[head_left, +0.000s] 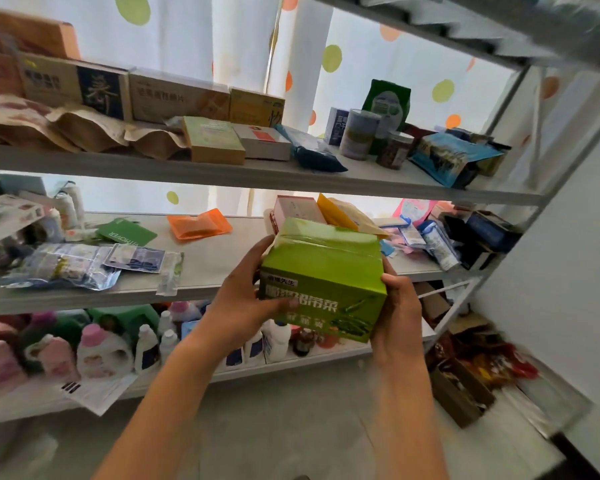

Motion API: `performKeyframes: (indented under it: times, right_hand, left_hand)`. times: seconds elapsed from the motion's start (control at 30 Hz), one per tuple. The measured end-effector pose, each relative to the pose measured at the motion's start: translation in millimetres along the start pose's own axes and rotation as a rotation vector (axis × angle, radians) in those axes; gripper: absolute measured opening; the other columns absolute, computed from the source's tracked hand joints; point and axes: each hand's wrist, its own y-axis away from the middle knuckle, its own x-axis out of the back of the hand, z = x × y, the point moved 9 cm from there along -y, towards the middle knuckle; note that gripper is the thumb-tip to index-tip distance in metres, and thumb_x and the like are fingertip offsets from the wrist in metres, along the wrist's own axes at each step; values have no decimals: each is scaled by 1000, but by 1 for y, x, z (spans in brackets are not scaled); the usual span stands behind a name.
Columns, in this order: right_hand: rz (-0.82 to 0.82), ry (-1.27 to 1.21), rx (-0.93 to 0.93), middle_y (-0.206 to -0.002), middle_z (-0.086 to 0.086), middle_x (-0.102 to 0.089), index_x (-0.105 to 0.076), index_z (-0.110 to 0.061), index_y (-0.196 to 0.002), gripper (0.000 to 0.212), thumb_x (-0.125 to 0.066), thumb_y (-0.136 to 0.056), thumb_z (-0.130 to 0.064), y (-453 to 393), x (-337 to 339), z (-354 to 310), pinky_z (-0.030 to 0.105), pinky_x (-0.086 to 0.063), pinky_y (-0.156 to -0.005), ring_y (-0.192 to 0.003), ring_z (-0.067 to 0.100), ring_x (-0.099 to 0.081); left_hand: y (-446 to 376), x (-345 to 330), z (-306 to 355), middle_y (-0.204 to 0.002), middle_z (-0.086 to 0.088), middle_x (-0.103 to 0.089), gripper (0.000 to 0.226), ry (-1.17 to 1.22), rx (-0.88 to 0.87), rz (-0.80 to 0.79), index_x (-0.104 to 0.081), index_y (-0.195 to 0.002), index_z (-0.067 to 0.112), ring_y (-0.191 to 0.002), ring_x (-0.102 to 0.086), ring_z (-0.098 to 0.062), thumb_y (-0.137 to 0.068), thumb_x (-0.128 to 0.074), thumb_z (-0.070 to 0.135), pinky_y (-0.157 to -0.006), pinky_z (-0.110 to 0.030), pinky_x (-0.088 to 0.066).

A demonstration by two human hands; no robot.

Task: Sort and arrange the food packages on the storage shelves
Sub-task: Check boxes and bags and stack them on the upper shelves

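A bright green rectangular cardboard box (323, 282) with white printed lettering and a folded top is held tilted in the air before the grey metal middle shelf (208, 265). The left hand (246, 299) clasps its left side, fingers curled around it; the right hand (397, 306) clasps its right edge.

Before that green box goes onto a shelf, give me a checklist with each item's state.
1. Left hand grips green box: ok.
2. Right hand grips its other side: ok.
3. Box top closed: ok, flaps folded shut.
4. Bare space on middle shelf beside orange pouch: ok.
5. Room on upper shelf: not ok, mostly crowded with packages.
6. Box contents or weight: cannot tell.
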Motion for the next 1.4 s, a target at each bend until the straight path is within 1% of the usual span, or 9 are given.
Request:
performKeyframes:
  times: [0.17, 0.5, 0.63, 0.7, 0.87, 0.97, 1.07, 1.17, 1.4]
  right_hand:
    - [-16, -35, 42, -129, 12, -67, -53, -25, -144, 49, -41, -97, -31, -14, -2, -22, 35, -59, -71, -105, 26, -70]
    - [-57, 205, 161, -102, -3, -75, -66, -13, -123, 38, -48, -97, -35, -104, -14, -86, 18, -53, -70, -93, 7, -70]
    - [-185, 338, 239, -93, -8, -74, -77, -32, -99, 27, -51, -92, -38, -150, -29, -118, 26, -48, -81, -93, 6, -67]
    - [-285, 388, 266, -102, -8, -75, -74, -35, -110, 22, -61, -93, -40, -175, -35, -134, 26, -53, -81, -101, 12, -69]
    - [-368, 597, 225, -126, -14, -57, -57, -37, -137, 74, -83, -69, -49, -239, -48, -159, 22, -56, -82, -109, 12, -62]
    - [-422, 805, 256, -122, -16, -46, -41, -33, -150, 100, -83, -61, -45, -282, -62, -171, 19, -52, -85, -112, 10, -53]
    - [-453, 849, 299, -134, -3, -43, -34, -27, -155, 98, -88, -73, -22, -335, -62, -186, 37, -53, -101, -124, 22, -51]
    - [-492, 930, 349, -133, -1, -45, -32, -26, -154, 96, -86, -76, -12, -383, -65, -198, 19, -54, -82, -117, 18, -53]
    - [-615, 1211, 497, -129, -5, -45, -28, -21, -155, 104, -90, -72, -17, -474, -86, -216, 33, -50, -100, -119, 18, -51]
  left_hand:
    - [-25, 5, 29, -121, 25, -49, 86, -35, -90, -10, -39, -141, 42, -109, -59, -9, -71, -81, 15, -84, -30, -59]
    - [-112, 19, 92, -110, 15, -63, 81, -99, -262, 15, -43, -140, 29, -100, -61, 11, -74, -79, 0, -66, -15, -56]
    - [-151, 26, 108, -101, 31, -66, 82, -140, -304, 80, -41, -134, 43, -101, -61, 12, -72, -81, 7, -71, -17, -58]
    - [-173, 31, 115, -106, 25, -64, 84, -180, -337, 136, -40, -134, 48, -100, -61, 12, -72, -82, 8, -74, -19, -59]
    - [-237, 41, 134, -110, 19, -62, 73, -340, -366, 258, -52, -127, 44, -101, -63, 2, -69, -86, 17, -83, -37, -60]
    - [-280, 39, 145, -106, 14, -66, 67, -391, -354, 299, -51, -121, 45, -99, -63, -3, -70, -87, 18, -77, -29, -58]
    - [-325, 28, 155, -104, 13, -65, 63, -457, -331, 308, -46, -122, 39, -96, -63, -4, -75, -84, 20, -70, -20, -54]
    - [-360, 20, 170, -98, 21, -62, 58, -554, -332, 326, -45, -122, 32, -92, -63, -1, -77, -82, 24, -65, -16, -52]
    - [-434, 31, 178, -98, 9, -69, 60, -627, -304, 471, -54, -109, 29, -93, -69, -15, -63, -92, 26, -81, -41, -60]
